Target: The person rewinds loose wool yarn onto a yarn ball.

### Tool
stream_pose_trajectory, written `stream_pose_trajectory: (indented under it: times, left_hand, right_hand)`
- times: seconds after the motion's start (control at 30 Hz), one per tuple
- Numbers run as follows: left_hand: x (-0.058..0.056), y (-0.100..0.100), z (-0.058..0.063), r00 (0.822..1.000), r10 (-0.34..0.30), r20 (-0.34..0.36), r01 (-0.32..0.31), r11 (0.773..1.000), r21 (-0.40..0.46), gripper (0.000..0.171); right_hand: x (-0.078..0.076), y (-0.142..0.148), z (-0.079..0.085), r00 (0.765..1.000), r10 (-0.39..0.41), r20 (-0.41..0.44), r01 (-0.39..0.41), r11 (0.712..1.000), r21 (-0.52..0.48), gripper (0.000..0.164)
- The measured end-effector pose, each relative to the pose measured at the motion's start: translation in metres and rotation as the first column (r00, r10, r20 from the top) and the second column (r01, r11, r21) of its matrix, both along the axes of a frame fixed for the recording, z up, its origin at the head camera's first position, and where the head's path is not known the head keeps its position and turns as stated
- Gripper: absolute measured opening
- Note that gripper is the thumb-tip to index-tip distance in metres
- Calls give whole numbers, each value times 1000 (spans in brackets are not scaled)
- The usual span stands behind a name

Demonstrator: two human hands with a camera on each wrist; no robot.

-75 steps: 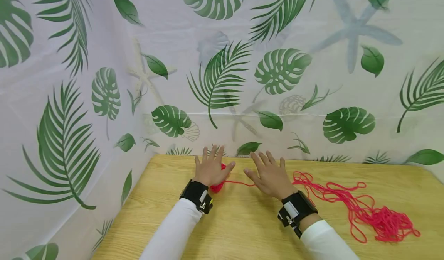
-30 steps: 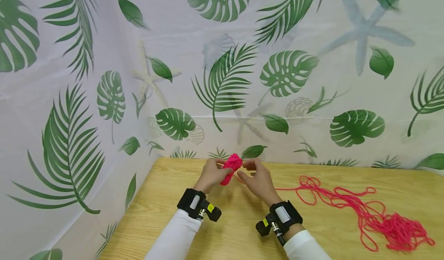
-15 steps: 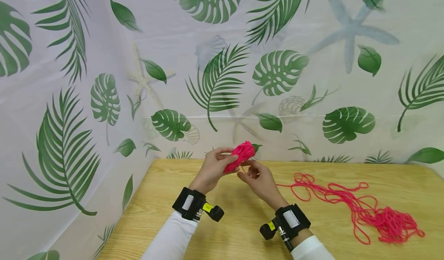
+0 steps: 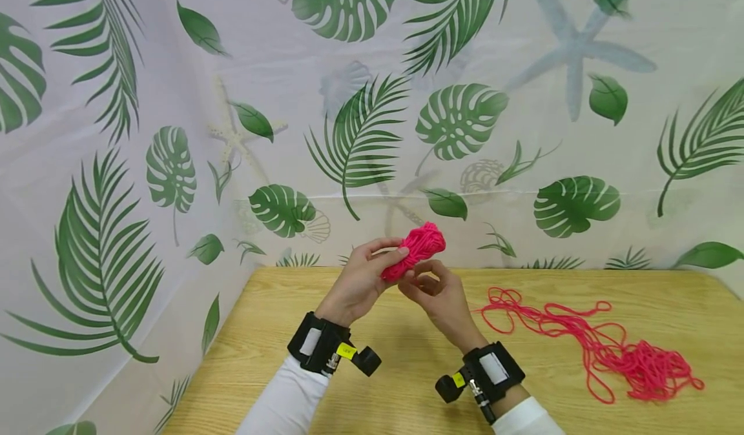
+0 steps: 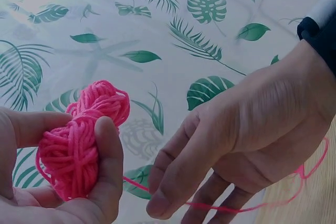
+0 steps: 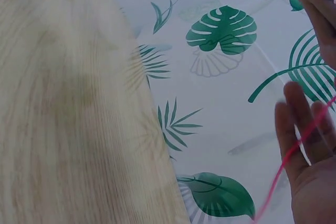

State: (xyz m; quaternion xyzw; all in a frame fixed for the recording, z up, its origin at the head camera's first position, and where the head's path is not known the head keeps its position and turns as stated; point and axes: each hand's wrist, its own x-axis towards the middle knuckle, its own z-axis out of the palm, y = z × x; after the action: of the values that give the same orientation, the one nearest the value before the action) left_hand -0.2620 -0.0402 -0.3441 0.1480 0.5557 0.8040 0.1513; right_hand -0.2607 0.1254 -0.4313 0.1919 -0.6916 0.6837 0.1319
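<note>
A small wound ball of pink-red yarn [image 4: 423, 244] is held up over the back of the table by my left hand [image 4: 356, 285]. In the left wrist view its thumb and fingers grip the ball around its lower part. From the ball a yarn strand [image 5: 137, 184] runs to my right hand [image 4: 440, 301], just to the right and lower. The right thumb and index finger pinch this strand. Behind them it crosses the other fingers, which are loosely bent in the right wrist view, and trails toward the table.
A loose, tangled pile of the same yarn [image 4: 653, 367] lies on the wooden table [image 4: 383, 383] at the right, with loops stretching toward the middle. A white leaf-print cloth [image 4: 372, 67] hangs behind the table and along its left side. Both wrists carry black camera straps.
Both hands were spread flat at the table, the yarn ball by the left one. Since then the left hand has gripped and raised the ball, up and rightward, and the right fingers have closed on the strand.
</note>
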Motion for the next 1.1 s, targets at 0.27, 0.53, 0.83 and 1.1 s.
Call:
stream_pose_trajectory:
  times: [0.27,0.53,0.83,1.1]
  left_hand:
    - [3,3,4,998,61,-18,-60,998,34,32]
    - [4,5,6,986,157,-56,-150,982,116,30]
    - [6,13,4,853,343,-392,-368,930,13,30]
    - [1,14,-3,485,290,-825,-684,714,-151,29]
  right_hand:
    - [6,1,2,1000,-11,13,12,992,-123,27]
    - [11,1,4,999,-36,37,42,984,-174,43]
    - [19,-7,7,990,-139,-38,130,974,-183,29]
    - [34,-3,19,970,-158,-183,149,987,-60,20]
